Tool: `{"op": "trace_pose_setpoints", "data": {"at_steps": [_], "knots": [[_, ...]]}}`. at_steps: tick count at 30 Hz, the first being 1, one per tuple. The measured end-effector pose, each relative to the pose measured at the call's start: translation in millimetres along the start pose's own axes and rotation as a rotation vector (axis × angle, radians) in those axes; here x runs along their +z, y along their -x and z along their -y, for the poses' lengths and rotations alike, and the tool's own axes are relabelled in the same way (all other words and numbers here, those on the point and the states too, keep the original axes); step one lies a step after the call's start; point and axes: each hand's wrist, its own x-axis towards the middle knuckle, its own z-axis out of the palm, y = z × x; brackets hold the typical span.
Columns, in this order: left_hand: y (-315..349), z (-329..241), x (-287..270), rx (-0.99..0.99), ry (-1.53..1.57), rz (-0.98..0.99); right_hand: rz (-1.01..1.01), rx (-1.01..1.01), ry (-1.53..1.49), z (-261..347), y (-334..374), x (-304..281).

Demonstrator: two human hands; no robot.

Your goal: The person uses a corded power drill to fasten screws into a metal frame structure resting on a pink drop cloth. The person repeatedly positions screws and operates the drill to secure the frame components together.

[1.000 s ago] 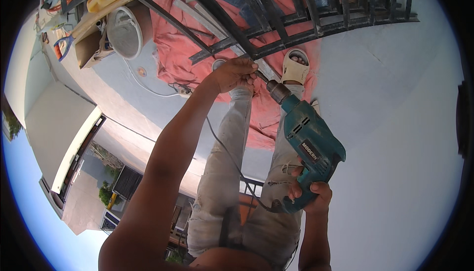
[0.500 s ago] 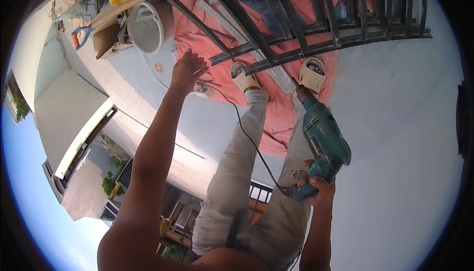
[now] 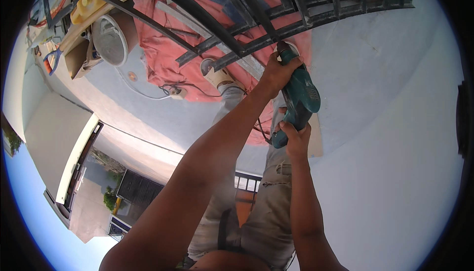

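Observation:
A teal power drill (image 3: 305, 90) is held in both hands, its chuck pointing away from me at a lower bar of a black metal grille (image 3: 197, 15). My right hand (image 3: 297, 136) is wrapped round the drill's handle. My left hand (image 3: 279, 75) grips the front of its body, close behind the chuck. The front of the drill reaches the grille's edge; whether the bit touches the metal I cannot tell. A dark cord runs from the handle's base, passing partly behind my left forearm.
Beneath the grille lies a rumpled pink cloth (image 3: 157, 56). My sandalled left foot (image 3: 217, 75) stands on it, beside a flat metal strip. To the left are a grey-stained bucket (image 3: 109, 41), a yellow jug (image 3: 94, 5), a cardboard box (image 3: 79, 57) and a saw handle (image 3: 51, 59).
My left hand has come across from the left and closed on the front of the drill. The drill has moved up to the grille's edge in my right hand. The view has shifted.

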Motion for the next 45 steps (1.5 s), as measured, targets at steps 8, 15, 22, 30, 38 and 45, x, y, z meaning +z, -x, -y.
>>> {"op": "trace_pose_setpoints", "data": {"at_steps": [8,15,22,30,38,45], "knots": [[-7,-2,-5,0.004,-0.029,-0.015,0.010,0.017,-0.004,-12,-8,3],[-13,6,-6,0.049,-0.031,-0.011,0.006,0.022,0.007,-7,-7,0],[-16,11,-12,0.024,0.031,0.016,0.018,0.007,0.243,-20,-17,-4],[-22,12,-14,0.024,-0.033,0.028,0.038,0.053,0.123,-34,-25,-3],[-31,13,-16,0.029,-0.040,0.015,-0.003,0.029,0.188,-35,-31,1],[-45,12,-16,0.059,-0.207,0.038,-0.011,0.044,-0.096,-45,-39,14]]}}
